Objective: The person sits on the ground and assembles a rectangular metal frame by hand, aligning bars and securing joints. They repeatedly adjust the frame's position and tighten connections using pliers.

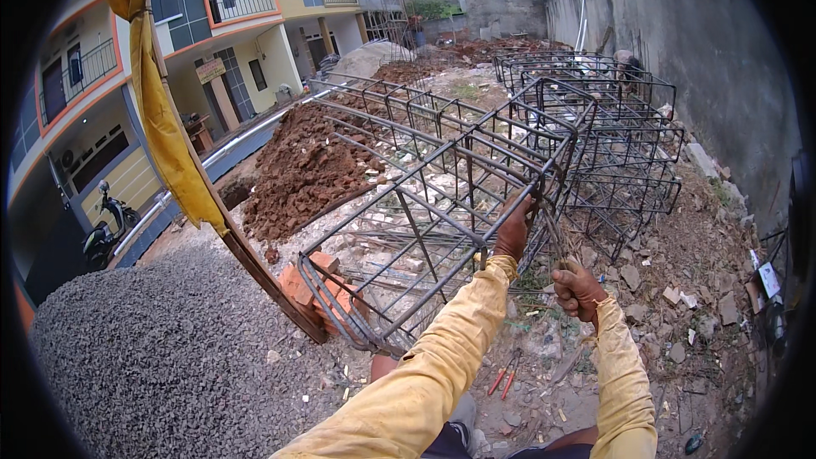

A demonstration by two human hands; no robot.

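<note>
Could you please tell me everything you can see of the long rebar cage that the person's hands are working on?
The rebar cage is a long box-shaped frame of dark, rusty-looking steel bars: lengthwise rods ringed by rectangular stirrups. It lies on its side over rubble, its near end resting by red bricks, stretching away towards more cages. The left hand grips an upper bar; the right hand is closed on thin wire beside it.

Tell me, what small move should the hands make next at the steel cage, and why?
Probably the right hand should pull its thin wire snug toward the bar joint. The left hand already grips the rebar cage there, and the wire runs up to that spot.
</note>
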